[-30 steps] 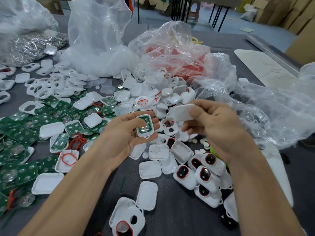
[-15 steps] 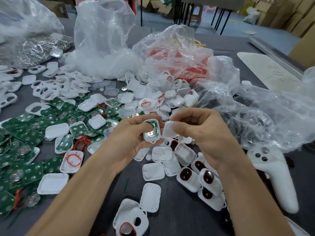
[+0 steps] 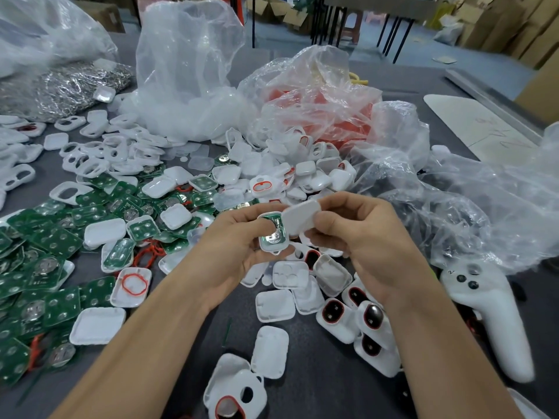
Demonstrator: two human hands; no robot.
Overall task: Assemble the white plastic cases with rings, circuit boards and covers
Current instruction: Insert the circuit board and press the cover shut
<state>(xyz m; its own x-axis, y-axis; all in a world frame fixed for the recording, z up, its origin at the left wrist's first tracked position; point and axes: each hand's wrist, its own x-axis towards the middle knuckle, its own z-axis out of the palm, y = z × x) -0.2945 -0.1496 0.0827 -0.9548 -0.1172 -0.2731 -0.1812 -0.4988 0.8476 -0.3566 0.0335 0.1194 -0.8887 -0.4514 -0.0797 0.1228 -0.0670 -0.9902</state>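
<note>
left hand grips white case with green circuit board; right hand pinches white cover, tilted, touching case's edge.

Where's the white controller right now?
In the head view, the controller lies on the right side of the table, just right of the right forearm, near the edge of the clear bag.

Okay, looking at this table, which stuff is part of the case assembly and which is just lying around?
In the job: white case with board, held in the left hand; white cover in the right hand; loose green circuit boards; red ring; spare covers.
Lying about: white controller; crumpled clear bags; cardboard boxes.
</note>
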